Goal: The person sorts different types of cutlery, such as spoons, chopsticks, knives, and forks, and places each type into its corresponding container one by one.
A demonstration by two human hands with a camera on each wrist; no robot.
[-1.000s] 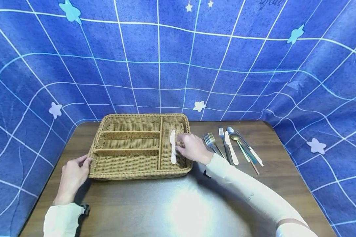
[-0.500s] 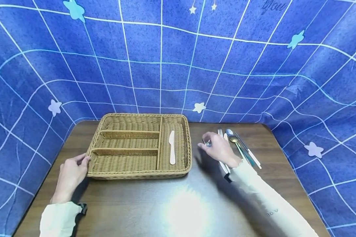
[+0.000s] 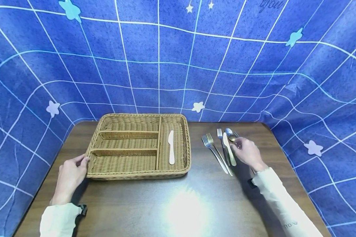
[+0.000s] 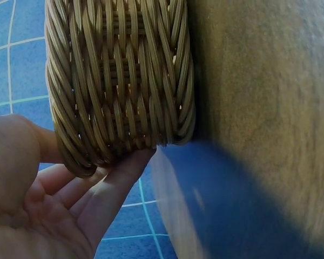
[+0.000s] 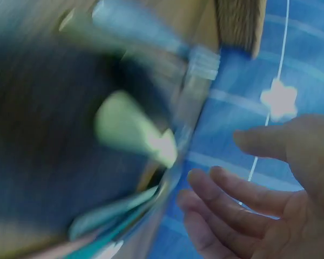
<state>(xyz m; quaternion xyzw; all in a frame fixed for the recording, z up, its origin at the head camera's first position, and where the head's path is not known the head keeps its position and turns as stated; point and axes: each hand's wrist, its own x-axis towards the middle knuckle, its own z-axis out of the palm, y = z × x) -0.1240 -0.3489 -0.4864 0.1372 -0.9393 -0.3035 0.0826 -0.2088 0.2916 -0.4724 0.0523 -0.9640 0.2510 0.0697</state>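
Observation:
My left hand (image 3: pixel 71 177) grips the front left corner of a wicker cutlery tray (image 3: pixel 136 174), thumb and fingers around its woven rim in the left wrist view. A table knife (image 3: pixel 171 148) with a pale handle lies in the tray's right compartment. On the right, my right hand (image 3: pixel 249 153) is over the spoons, with a spoon's bowl (image 3: pixel 228 132) showing beyond the fingertips. In the right wrist view its fingers are apart and relaxed, with nothing between them. A second knife (image 3: pixel 229 149) lies just left of that hand, which hides most of the spoon handles.
Several forks (image 3: pixel 208 141) lie on the wooden table (image 3: pixel 130 207) between the tray and the right hand. The tray's three left compartments hold nothing. A blue curtain (image 3: pixel 178 75) with a grid and stars hangs behind the table and along both sides.
My right hand has moved right, from beside the knife in the tray, across the forks, to the spoons. My left hand has stayed on the tray's corner.

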